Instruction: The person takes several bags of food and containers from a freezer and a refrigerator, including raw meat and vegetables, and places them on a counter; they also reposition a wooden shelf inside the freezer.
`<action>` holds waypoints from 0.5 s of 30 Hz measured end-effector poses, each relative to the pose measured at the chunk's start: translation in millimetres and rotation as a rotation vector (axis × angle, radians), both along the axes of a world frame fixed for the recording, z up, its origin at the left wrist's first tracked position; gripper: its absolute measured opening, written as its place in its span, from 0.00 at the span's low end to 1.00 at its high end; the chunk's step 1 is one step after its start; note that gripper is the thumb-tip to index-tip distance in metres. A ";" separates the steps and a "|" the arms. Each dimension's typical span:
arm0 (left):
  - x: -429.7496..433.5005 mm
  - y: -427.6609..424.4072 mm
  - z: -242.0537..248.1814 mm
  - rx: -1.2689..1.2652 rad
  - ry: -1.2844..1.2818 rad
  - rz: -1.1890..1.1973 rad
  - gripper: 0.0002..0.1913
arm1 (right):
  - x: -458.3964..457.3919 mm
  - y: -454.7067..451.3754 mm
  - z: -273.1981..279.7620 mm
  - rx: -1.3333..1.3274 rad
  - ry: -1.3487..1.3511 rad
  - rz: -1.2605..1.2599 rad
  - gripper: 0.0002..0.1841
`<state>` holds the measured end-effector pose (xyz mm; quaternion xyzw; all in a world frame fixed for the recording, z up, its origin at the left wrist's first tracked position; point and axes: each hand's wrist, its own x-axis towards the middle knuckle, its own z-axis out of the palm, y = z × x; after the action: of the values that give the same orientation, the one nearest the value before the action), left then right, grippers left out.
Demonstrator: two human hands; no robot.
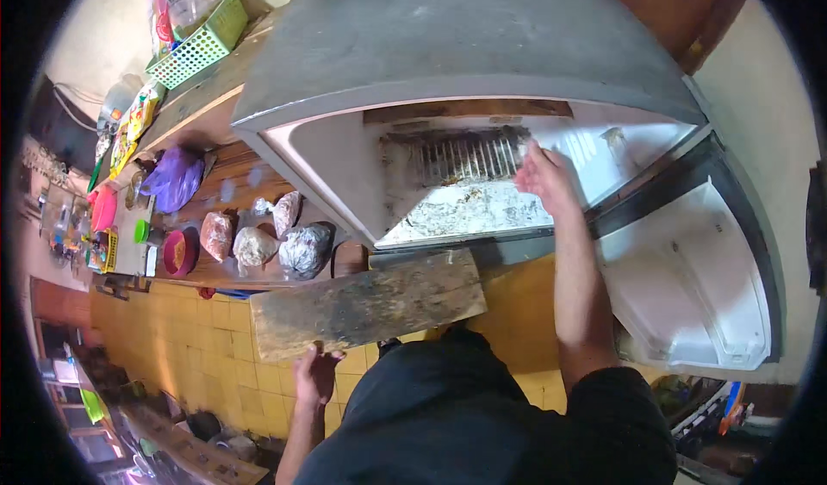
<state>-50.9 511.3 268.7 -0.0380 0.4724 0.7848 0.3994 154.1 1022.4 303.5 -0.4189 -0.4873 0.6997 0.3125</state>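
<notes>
Under the grey top of a fridge, its freezer compartment is open, with dirt or frost on the floor and a ribbed, stained back. My right hand reaches into the opening at the right side, fingers spread, nothing seen in it. My left hand is low in front, at the near edge of a stained wooden board; the thumb and fingers are by the edge, and whether they grip it is unclear. Left of the fridge, several frosty plastic bags of food lie on a wooden table.
The white-lined freezer door stands open at the right. A purple bag and a pink bowl are on the table. A green basket sits on a shelf at upper left. Yellow tiled floor lies below.
</notes>
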 end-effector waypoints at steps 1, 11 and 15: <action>4.8 14.5 8.8 -0.010 0.036 -0.054 0.10 | 20.6 -16.2 -5.6 0.008 0.012 -0.025 0.27; 55.6 154.2 39.1 0.058 -0.106 -0.536 0.11 | 259.1 -174.4 -171.4 -0.222 0.431 0.154 0.45; 50.8 194.3 21.9 0.197 -0.108 -0.593 0.11 | 212.8 -177.9 -83.2 -0.004 0.593 0.452 0.47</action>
<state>-0.1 705.6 290.6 0.0989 0.3626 0.6731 0.6370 366.9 844.6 220.3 -0.0803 -0.4542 0.8429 0.2770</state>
